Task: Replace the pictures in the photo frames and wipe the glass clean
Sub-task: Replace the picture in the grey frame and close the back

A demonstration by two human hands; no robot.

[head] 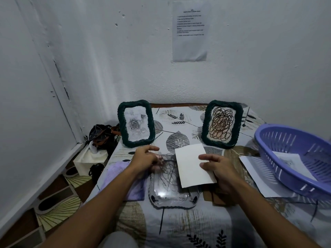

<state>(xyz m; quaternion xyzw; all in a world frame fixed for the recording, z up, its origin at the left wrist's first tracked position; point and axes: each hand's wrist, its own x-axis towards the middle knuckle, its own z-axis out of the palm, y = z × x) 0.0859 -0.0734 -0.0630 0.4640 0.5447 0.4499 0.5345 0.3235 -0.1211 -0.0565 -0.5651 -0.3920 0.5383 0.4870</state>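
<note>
Leaf-print tablecloth [179,221], white wall behind; right hand [219,171] pinching blank white card [194,165]; left hand [145,158], blurred, fingers half-curled over face-down silver frame [172,197], grip unclear.

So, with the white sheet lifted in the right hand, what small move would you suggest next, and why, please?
Probably set the white sheet aside on the table. The right hand holds it above the open frame lying flat, while the left hand is at the scribble picture over that frame, so clearing the sheet would free both hands for it.
</note>
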